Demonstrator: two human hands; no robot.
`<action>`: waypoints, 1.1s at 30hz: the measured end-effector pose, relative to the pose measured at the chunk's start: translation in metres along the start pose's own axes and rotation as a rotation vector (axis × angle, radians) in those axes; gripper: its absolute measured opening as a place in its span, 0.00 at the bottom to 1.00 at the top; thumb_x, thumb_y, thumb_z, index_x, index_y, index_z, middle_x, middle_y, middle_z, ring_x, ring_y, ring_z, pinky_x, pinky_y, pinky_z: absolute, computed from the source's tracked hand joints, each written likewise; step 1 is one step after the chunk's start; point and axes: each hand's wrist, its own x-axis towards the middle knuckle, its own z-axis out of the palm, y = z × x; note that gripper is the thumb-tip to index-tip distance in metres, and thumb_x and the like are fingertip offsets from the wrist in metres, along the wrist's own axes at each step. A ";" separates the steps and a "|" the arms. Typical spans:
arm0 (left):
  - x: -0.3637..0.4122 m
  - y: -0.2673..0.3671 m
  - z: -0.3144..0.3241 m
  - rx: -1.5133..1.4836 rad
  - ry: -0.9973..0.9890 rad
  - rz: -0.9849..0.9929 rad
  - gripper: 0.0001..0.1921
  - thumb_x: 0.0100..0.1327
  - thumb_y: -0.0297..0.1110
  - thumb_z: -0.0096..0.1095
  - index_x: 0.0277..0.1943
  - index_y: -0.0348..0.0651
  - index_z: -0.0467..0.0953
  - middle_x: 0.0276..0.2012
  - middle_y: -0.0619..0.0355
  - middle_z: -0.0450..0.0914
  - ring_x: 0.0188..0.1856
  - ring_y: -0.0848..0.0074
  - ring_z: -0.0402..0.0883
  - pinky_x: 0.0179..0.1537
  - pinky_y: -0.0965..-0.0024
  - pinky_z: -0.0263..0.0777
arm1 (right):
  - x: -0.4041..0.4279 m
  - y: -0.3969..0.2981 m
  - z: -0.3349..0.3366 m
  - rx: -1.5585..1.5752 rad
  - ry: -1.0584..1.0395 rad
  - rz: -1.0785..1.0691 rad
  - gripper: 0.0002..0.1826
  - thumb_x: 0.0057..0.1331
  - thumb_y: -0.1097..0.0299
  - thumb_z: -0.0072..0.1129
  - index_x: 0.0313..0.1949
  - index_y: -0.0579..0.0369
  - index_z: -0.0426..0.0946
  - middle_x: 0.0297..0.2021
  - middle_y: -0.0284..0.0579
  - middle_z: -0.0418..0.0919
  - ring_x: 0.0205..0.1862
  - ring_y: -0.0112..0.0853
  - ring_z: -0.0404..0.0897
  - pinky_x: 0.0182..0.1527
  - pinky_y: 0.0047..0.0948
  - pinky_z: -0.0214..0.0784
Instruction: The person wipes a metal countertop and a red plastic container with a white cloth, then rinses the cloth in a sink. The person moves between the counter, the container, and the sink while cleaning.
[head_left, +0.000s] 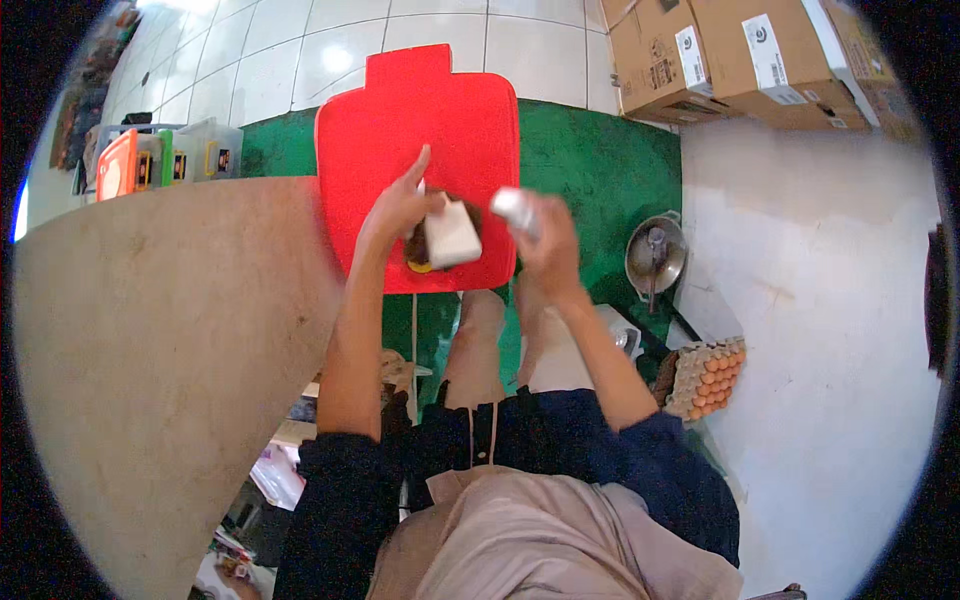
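Observation:
In front of me stands a red seat-like surface (412, 112) with rounded corners. My left hand (401, 210) grips the upper left edge of a white block-like object (454, 238), one finger pointing away from me. Under that object is a dark brown item (417, 251) with a yellow patch (420, 267) at its near edge; most of it is hidden. My right hand (551, 244), blurred, is raised by the right edge of the red surface. It holds a small white object (516, 206), too smeared to name.
A beige tabletop (165, 300) lies to my left, with plastic boxes (169, 161) beyond it. Cardboard boxes (727, 60) are at the far right. Near the right wall are a metal pan (639, 259) holding a utensil and a tray of eggs (716, 379).

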 end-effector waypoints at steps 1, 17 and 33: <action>-0.018 -0.014 0.004 -0.052 0.021 0.093 0.49 0.49 0.35 0.65 0.76 0.63 0.51 0.34 0.48 0.82 0.33 0.68 0.81 0.39 0.65 0.75 | 0.035 -0.002 -0.005 -0.021 0.078 -0.036 0.24 0.55 0.70 0.66 0.53 0.54 0.74 0.42 0.53 0.75 0.45 0.49 0.75 0.48 0.43 0.70; -0.149 -0.115 0.140 0.051 0.134 -0.370 0.59 0.50 0.38 0.67 0.76 0.69 0.28 0.39 0.39 0.83 0.37 0.43 0.82 0.41 0.47 0.75 | -0.072 0.002 0.055 0.010 -0.561 -0.318 0.25 0.50 0.76 0.60 0.52 0.59 0.73 0.38 0.52 0.74 0.42 0.49 0.74 0.48 0.46 0.69; -0.146 -0.121 0.148 0.114 0.198 -0.408 0.60 0.49 0.40 0.70 0.75 0.74 0.28 0.34 0.39 0.84 0.36 0.44 0.83 0.38 0.47 0.77 | -0.066 0.000 0.060 -0.032 -0.675 -0.343 0.26 0.50 0.76 0.60 0.52 0.58 0.74 0.40 0.54 0.75 0.43 0.50 0.74 0.47 0.47 0.70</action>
